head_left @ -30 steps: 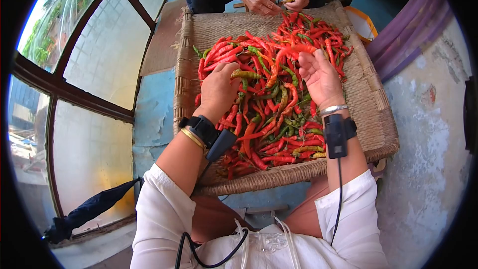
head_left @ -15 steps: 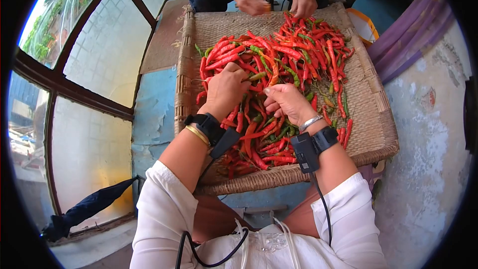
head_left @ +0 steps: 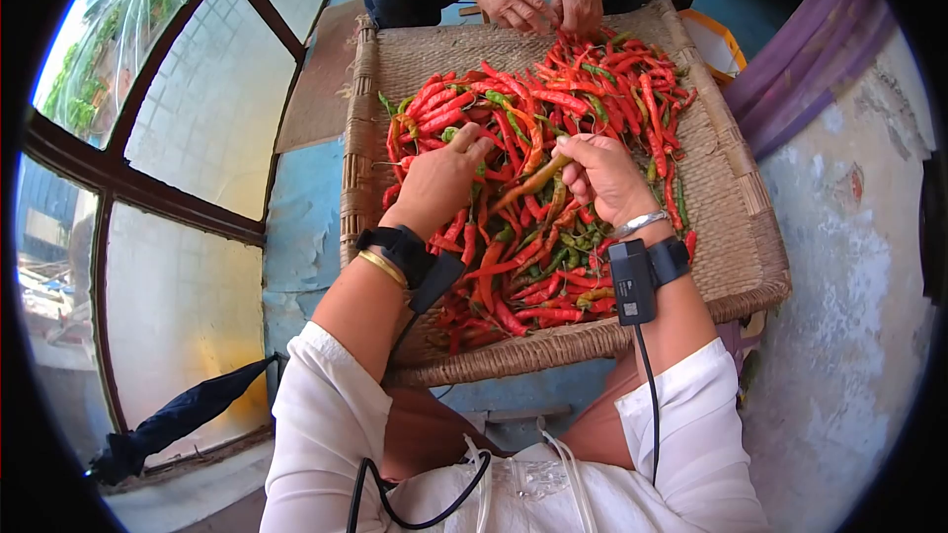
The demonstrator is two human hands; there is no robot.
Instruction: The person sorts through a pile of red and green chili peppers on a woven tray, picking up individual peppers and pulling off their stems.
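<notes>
A heap of red and green chili peppers (head_left: 553, 314) lies on a woven tray (head_left: 726, 247). My left hand (head_left: 444, 176) is over the left part of the heap, fingers bent down at the peppers; whether it grips one is hidden. My right hand (head_left: 604, 176) is pinched on the stem end of an orange-green pepper (head_left: 534, 184), which slants down and left between my hands. Black devices are strapped to both my wrists.
Across the tray, a co-worker's hands (head_left: 581, 2) are at the heap's far edge. Windows (head_left: 197, 99) and a dark folded umbrella (head_left: 188, 413) are at the left. A purple cloth (head_left: 810, 59) hangs by the right wall (head_left: 839, 257).
My right hand has moved a little right and up, and the orange-green pepper now shows in its grip. My left hand has shifted slightly. The co-worker's hands have come closer together.
</notes>
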